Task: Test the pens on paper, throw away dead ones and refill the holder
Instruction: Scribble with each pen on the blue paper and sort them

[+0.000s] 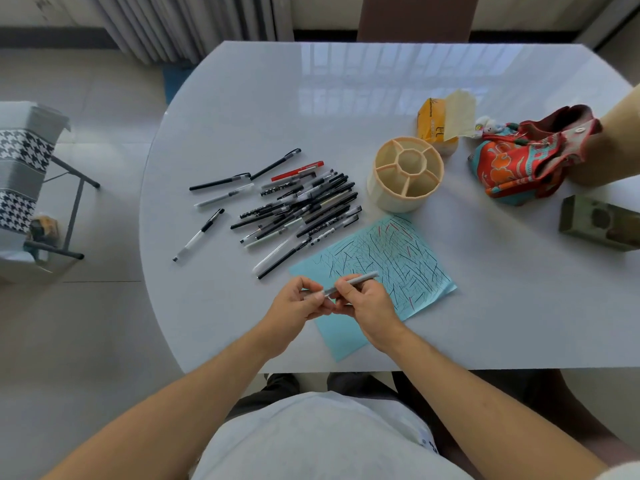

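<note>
The white desk [485,306] fills most of the view, and the person sits at its near edge. On the near part of the desk lies a light blue paper [408,265], covered with many short black, blue and red strokes. To the left of the paper there is a loose pile of pens [304,206], mostly black, with one red pen [298,170] at its far side and a few single pens lying apart further left. Just beyond the paper stands the cream pen holder [405,178], round, with a middle cell and outer compartments; no pens show in it. Behind it lies a yellow packet [440,123], and to the right a red patterned cloth bag [519,161] and a green box [599,223]. Over the near corner of the paper, both hands hold one grey pen [349,282]. The left hand [298,306] pinches its near end with its grip, and the right hand [363,299] has its fingers curled round the barrel.
</note>
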The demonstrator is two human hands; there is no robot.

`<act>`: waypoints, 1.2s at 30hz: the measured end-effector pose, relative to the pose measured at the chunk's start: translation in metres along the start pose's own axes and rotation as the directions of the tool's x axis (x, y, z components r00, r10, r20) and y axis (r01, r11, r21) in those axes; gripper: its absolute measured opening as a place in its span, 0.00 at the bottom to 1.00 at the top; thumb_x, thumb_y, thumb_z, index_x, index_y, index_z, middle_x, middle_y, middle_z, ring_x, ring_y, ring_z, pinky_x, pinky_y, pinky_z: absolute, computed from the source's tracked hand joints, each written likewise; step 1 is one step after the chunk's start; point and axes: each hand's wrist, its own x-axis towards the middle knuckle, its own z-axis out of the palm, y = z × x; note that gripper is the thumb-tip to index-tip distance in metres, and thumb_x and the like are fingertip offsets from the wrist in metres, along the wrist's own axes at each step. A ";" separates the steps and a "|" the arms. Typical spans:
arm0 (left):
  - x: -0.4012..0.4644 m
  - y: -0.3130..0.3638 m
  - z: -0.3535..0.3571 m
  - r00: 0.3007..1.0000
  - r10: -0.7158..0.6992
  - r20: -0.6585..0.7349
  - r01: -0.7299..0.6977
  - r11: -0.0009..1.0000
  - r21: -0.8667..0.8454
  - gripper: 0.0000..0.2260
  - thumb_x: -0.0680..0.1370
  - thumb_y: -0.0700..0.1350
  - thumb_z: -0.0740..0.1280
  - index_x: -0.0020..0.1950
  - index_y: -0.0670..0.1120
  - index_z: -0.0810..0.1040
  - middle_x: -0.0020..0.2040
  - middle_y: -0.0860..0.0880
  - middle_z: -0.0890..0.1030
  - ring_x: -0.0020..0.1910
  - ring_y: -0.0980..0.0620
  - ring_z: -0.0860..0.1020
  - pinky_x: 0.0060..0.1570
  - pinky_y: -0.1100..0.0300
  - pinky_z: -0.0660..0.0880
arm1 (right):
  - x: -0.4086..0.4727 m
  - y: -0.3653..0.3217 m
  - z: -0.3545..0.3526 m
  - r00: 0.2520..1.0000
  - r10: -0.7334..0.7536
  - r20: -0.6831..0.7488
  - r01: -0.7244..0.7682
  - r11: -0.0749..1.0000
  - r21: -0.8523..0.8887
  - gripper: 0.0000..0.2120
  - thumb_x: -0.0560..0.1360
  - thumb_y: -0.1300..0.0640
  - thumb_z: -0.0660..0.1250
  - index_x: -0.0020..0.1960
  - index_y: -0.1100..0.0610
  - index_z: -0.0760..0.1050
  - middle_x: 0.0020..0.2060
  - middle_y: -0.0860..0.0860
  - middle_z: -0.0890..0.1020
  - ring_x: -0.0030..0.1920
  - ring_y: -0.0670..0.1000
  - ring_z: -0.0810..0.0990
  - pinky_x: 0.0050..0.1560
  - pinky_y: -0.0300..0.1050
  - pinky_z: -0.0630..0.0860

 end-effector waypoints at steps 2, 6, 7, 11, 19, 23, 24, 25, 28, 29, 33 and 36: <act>0.005 -0.002 -0.004 1.000 0.018 0.017 -0.021 0.975 0.221 0.05 0.80 0.43 0.68 0.55 0.46 0.75 0.48 0.45 0.86 0.49 0.50 0.82 0.55 0.55 0.77 | 0.003 -0.011 -0.023 0.999 0.010 -0.042 -0.011 1.000 -0.009 0.07 0.83 0.60 0.66 0.50 0.62 0.79 0.41 0.57 0.83 0.38 0.50 0.82 0.45 0.48 0.83; 0.013 -0.010 -0.028 0.967 0.254 -0.006 -0.153 0.603 0.783 0.09 0.80 0.48 0.67 0.59 0.55 0.75 0.58 0.58 0.79 0.60 0.59 0.75 0.61 0.59 0.71 | 0.005 -0.041 -0.118 0.923 -0.094 -0.374 -0.053 0.930 -0.364 0.05 0.83 0.56 0.65 0.52 0.58 0.78 0.44 0.57 0.84 0.35 0.48 0.82 0.37 0.43 0.81; 0.013 -0.013 -0.035 0.951 0.305 0.047 -0.190 0.458 0.869 0.11 0.79 0.47 0.67 0.62 0.55 0.74 0.62 0.57 0.77 0.64 0.58 0.72 0.64 0.59 0.69 | 0.003 -0.045 -0.145 0.884 -0.152 -0.442 -0.113 0.848 -0.518 0.05 0.82 0.56 0.66 0.52 0.57 0.77 0.46 0.57 0.84 0.37 0.49 0.82 0.37 0.46 0.81; 0.017 -0.026 -0.043 0.913 0.326 0.244 -0.280 0.068 0.958 0.20 0.78 0.44 0.67 0.70 0.50 0.74 0.74 0.45 0.69 0.74 0.44 0.64 0.72 0.51 0.64 | 0.004 -0.038 -0.222 0.812 -0.234 -0.534 -0.380 0.481 -0.790 0.11 0.81 0.53 0.66 0.57 0.60 0.76 0.50 0.60 0.83 0.48 0.61 0.79 0.47 0.50 0.75; 0.018 -0.030 -0.046 0.944 0.250 0.214 -0.198 -0.085 0.976 0.24 0.78 0.43 0.62 0.74 0.52 0.68 0.80 0.45 0.58 0.79 0.44 0.53 0.76 0.49 0.56 | 0.010 -0.031 -0.226 0.769 -0.339 -0.543 -0.456 0.305 -0.836 0.14 0.80 0.51 0.64 0.62 0.57 0.75 0.55 0.61 0.80 0.49 0.63 0.78 0.47 0.52 0.73; 0.017 -0.029 -0.050 0.943 0.246 0.224 -0.210 -0.082 0.974 0.24 0.78 0.42 0.60 0.75 0.52 0.66 0.80 0.45 0.57 0.80 0.45 0.51 0.76 0.49 0.56 | 0.031 -0.045 -0.144 0.813 -0.548 -0.196 -0.029 0.297 -0.954 0.10 0.78 0.58 0.68 0.57 0.60 0.81 0.51 0.58 0.81 0.51 0.62 0.80 0.47 0.52 0.76; 0.017 -0.029 -0.050 0.944 0.244 0.222 -0.208 -0.082 0.975 0.24 0.78 0.42 0.60 0.75 0.52 0.66 0.80 0.45 0.56 0.80 0.45 0.51 0.76 0.48 0.56 | 0.040 -0.048 -0.117 0.827 -0.560 -0.056 0.105 0.252 -0.962 0.08 0.78 0.60 0.69 0.56 0.61 0.82 0.51 0.58 0.82 0.51 0.61 0.80 0.47 0.52 0.77; 0.017 -0.029 -0.050 0.945 0.243 0.218 -0.204 -0.080 0.976 0.24 0.79 0.42 0.60 0.76 0.52 0.66 0.80 0.45 0.56 0.80 0.45 0.51 0.76 0.48 0.56 | 0.050 -0.051 -0.090 0.833 -0.550 0.059 0.211 0.218 -0.953 0.08 0.78 0.61 0.69 0.56 0.61 0.82 0.51 0.57 0.82 0.51 0.60 0.81 0.48 0.52 0.78; 0.015 -0.030 -0.053 0.948 0.246 0.200 -0.190 -0.063 0.980 0.24 0.78 0.42 0.60 0.75 0.52 0.66 0.80 0.44 0.56 0.80 0.45 0.50 0.76 0.48 0.56 | 0.084 -0.060 -0.030 0.851 -0.478 0.217 0.329 0.164 -0.930 0.13 0.78 0.63 0.65 0.61 0.58 0.81 0.57 0.54 0.81 0.58 0.56 0.78 0.54 0.53 0.77; 0.014 -0.031 -0.056 0.950 0.246 0.194 -0.186 -0.056 0.981 0.25 0.78 0.41 0.60 0.75 0.52 0.66 0.81 0.44 0.56 0.80 0.45 0.50 0.77 0.48 0.56 | 0.094 -0.061 -0.016 0.864 -0.445 0.238 0.328 0.138 -0.934 0.15 0.78 0.65 0.64 0.62 0.57 0.80 0.58 0.53 0.81 0.59 0.56 0.77 0.54 0.52 0.77; 0.010 -0.034 -0.065 0.958 0.209 0.199 -0.192 -0.052 0.980 0.27 0.77 0.41 0.60 0.76 0.54 0.63 0.81 0.45 0.53 0.81 0.46 0.48 0.77 0.48 0.55 | 0.119 -0.058 0.006 0.896 -0.333 0.293 0.272 -0.111 -0.956 0.14 0.75 0.69 0.61 0.55 0.56 0.79 0.52 0.53 0.78 0.53 0.56 0.76 0.48 0.49 0.77; 0.011 -0.034 -0.066 0.953 0.212 0.214 -0.207 -0.057 0.977 0.27 0.77 0.42 0.61 0.77 0.55 0.63 0.81 0.45 0.53 0.80 0.45 0.48 0.77 0.47 0.55 | 0.124 -0.057 0.007 0.870 -0.331 0.365 0.297 -0.240 -0.924 0.12 0.75 0.68 0.62 0.54 0.58 0.78 0.49 0.54 0.77 0.48 0.57 0.75 0.44 0.48 0.72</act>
